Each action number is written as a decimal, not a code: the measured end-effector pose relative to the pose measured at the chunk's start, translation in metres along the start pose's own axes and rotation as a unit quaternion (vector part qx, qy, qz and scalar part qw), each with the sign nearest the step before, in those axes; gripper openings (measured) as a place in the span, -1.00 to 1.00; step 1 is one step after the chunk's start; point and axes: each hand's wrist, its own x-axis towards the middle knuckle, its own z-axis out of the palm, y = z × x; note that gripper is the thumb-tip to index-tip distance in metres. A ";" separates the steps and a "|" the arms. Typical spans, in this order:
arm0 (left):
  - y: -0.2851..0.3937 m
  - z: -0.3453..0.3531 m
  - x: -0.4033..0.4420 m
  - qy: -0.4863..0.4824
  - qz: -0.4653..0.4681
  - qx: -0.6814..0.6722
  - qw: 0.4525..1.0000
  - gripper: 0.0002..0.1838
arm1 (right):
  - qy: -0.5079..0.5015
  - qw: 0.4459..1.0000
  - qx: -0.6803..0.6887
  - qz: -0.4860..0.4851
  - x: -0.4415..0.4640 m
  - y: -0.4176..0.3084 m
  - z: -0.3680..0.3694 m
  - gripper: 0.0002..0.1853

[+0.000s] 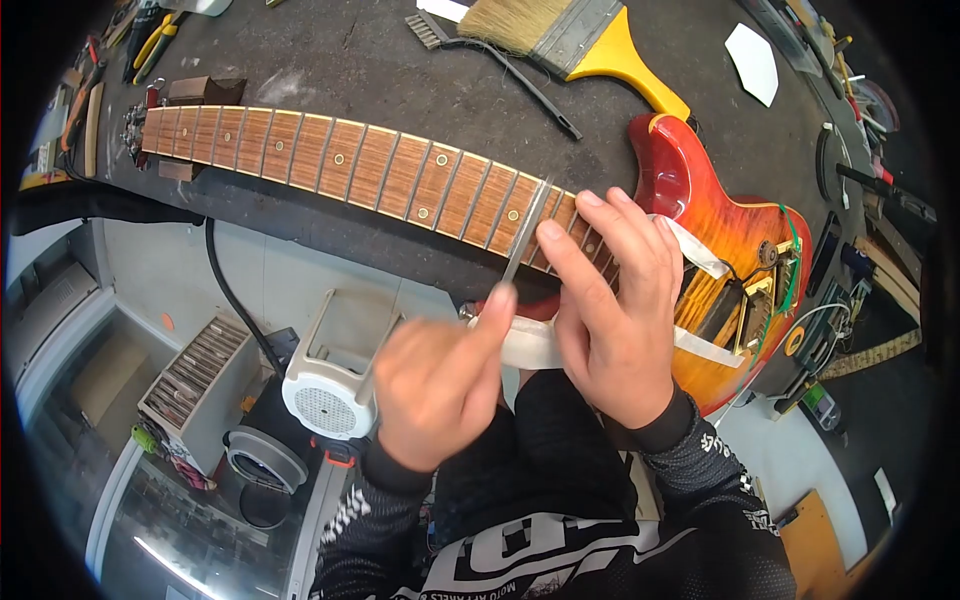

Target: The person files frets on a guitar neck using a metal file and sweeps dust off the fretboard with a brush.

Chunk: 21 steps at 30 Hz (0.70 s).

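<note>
An electric guitar lies across the bench, its wooden fretboard point(390, 170) facing up and its sunburst body point(690, 180) at the right. My left hand point(435, 385), slightly blurred, is closed on the near end of a slim metal file point(527, 230). That file lies crosswise over the fretboard, along a fret near the body. My right hand point(625, 300) rests over the upper frets with its fingers stretched out; the index fingertip is close beside the file, and whether it touches is unclear. White tape point(532, 345) shows below the neck, partly behind my right hand.
Wooden blocks point(205, 92) sit by the headstock end. Above the neck lie a small black-handled brush point(515, 78) and a wide yellow-handled paintbrush point(610, 50). A white plastic piece point(752, 65) is at the upper right. A white round-fronted device point(328, 405) stands below the bench edge.
</note>
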 end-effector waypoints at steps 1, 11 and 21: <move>0.002 -0.005 -0.016 -0.005 -0.014 -0.006 1.000 -0.42 | 0.000 1.000 0.000 -0.004 0.000 0.001 0.000 -0.16; -0.005 -0.003 -0.014 -0.007 0.001 0.011 1.000 -0.46 | 0.002 1.000 0.003 -0.006 0.000 0.001 0.001 -0.18; -0.006 0.008 0.000 0.014 0.009 0.004 1.000 -0.43 | 0.006 1.000 0.001 -0.008 -0.002 0.002 0.002 -0.17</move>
